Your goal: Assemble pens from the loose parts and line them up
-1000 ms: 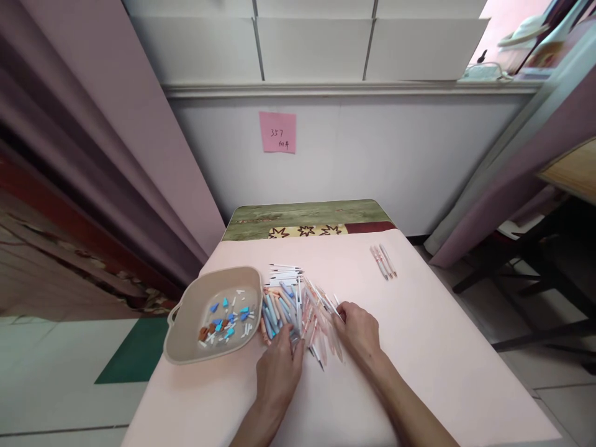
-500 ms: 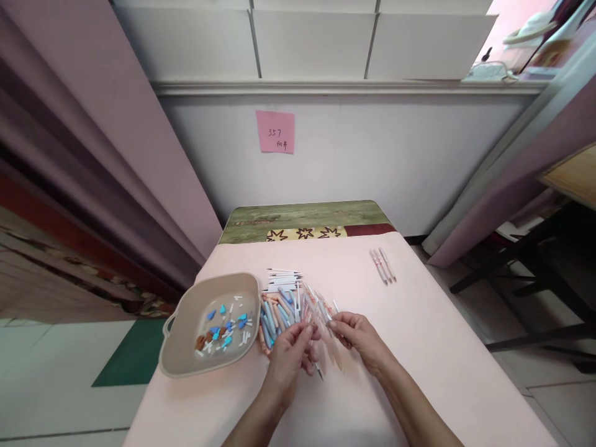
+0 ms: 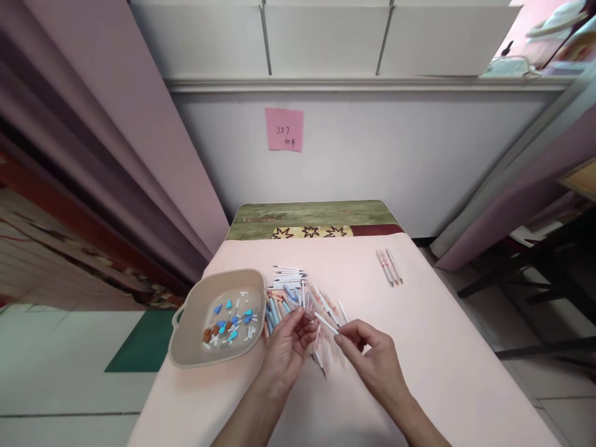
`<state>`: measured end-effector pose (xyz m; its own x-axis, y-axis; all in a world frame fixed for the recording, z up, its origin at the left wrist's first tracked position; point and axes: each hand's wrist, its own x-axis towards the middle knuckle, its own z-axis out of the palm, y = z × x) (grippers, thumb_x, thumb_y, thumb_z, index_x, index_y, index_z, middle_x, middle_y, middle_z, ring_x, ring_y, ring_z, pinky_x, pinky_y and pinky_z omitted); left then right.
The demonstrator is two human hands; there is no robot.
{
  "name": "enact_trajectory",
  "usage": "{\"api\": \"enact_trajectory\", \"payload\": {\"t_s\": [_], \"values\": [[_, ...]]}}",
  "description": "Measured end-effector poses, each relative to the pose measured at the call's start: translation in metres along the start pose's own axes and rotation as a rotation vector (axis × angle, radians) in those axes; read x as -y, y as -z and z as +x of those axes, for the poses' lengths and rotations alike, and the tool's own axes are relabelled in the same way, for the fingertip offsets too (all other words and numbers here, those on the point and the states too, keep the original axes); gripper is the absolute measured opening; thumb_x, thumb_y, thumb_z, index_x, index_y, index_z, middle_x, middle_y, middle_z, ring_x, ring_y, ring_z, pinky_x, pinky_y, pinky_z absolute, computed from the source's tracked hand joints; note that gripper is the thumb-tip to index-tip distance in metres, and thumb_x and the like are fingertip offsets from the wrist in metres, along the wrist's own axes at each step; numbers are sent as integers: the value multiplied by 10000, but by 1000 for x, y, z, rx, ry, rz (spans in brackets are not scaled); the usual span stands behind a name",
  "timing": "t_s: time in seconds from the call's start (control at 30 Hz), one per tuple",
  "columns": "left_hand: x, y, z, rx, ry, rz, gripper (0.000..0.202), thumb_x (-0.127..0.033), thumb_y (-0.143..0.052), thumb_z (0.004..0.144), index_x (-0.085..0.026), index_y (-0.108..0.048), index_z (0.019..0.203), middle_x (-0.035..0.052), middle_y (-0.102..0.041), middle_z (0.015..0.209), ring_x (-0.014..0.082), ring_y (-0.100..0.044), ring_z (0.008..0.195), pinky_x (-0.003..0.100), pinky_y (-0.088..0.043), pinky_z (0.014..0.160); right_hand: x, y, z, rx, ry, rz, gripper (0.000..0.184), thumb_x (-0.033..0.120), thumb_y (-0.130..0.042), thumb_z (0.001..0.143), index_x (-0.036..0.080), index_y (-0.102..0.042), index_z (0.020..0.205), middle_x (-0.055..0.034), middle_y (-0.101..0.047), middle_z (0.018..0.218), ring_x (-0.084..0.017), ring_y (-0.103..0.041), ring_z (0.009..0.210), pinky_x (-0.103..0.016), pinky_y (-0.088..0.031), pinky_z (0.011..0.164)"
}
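My right hand [image 3: 367, 347] pinches a thin white pen refill [image 3: 327, 323] that slants up and left toward my other hand. My left hand [image 3: 289, 347] is closed, palm partly turned up, around a clear pinkish pen barrel [image 3: 308, 304], largely hidden by the fingers. Beneath and around both hands lie loose clear barrels and refills. Blue and peach pen parts [image 3: 275, 310] are heaped just beyond my left hand. Behind that heap, several white refills with dark tips [image 3: 288, 277] lie side by side.
A beige basin [image 3: 186, 354] at the left holds small blue, brown and white pieces. Three pens [image 3: 390, 267] lie together at the right on the pink tablecloth [image 3: 447, 366]. A white wall with a pink note [image 3: 284, 130] stands behind the table.
My right hand has drawn slightly away from the left, and the white refill now shows clearly in its fingers. My left hand has turned more palm-up. The view has shifted a little.
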<state>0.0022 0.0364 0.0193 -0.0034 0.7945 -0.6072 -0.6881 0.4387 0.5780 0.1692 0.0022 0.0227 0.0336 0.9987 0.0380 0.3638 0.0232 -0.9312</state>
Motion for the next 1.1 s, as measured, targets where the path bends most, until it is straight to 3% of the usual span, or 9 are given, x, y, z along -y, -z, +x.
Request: {"api": "enact_trajectory", "payload": {"t_s": [0.17, 0.47, 0.63, 0.83, 0.97, 1.1], "values": [[-1, -4, -6, -34, 30, -71, 76, -159, -646, 818, -100, -652, 770, 44, -692, 676, 100, -649, 536, 176, -545, 489, 10, -3, -7, -89, 190, -266, 209, 345, -557, 863, 208, -657, 740, -7, -592, 626, -119, -488, 529, -223, -390, 519], [2, 1, -11, 16, -80, -5, 127, -194, -721, 760, -120, -639, 821, 59, -717, 761, 117, -670, 591, 189, -556, 518, 11, -2, -8, -87, 235, -358, 223, 339, -538, 878, 214, -663, 742, -8, -599, 638, -113, -520, 536, -206, -393, 492], [2, 1, -15, 63, -98, 26, 184, -205, -744, 734, -119, -634, 853, 97, -732, 879, 104, -657, 604, 185, -549, 535, 12, 0, -11, -73, 249, -370, 214, 334, -543, 880, 216, -658, 743, -6, -604, 643, -113, -516, 530, -212, -395, 507], [5, -2, -23, 102, -175, 111, 347, -269, -818, 628, -140, -646, 899, 70, -735, 872, 110, -649, 628, 205, -535, 573, 11, 0, -11, -73, 272, -378, 209, 347, -549, 881, 225, -692, 791, -12, -627, 664, -115, -538, 530, -215, -412, 520], [9, -3, -28, 131, -177, 139, 349, -274, -824, 611, -144, -658, 889, 77, -733, 894, 122, -651, 675, 228, -529, 625, 10, -3, -10, -56, 254, -338, 244, 389, -535, 899, 230, -709, 833, -24, -640, 683, -126, -551, 534, -227, -436, 533], [14, -2, -28, 133, -168, 119, 288, -255, -821, 610, -146, -652, 817, 27, -696, 764, 111, -627, 653, 220, -513, 629, 9, -9, -10, -60, 222, -242, 233, 395, -549, 895, 228, -711, 907, -30, -667, 730, -133, -578, 564, -224, -450, 535]]}}
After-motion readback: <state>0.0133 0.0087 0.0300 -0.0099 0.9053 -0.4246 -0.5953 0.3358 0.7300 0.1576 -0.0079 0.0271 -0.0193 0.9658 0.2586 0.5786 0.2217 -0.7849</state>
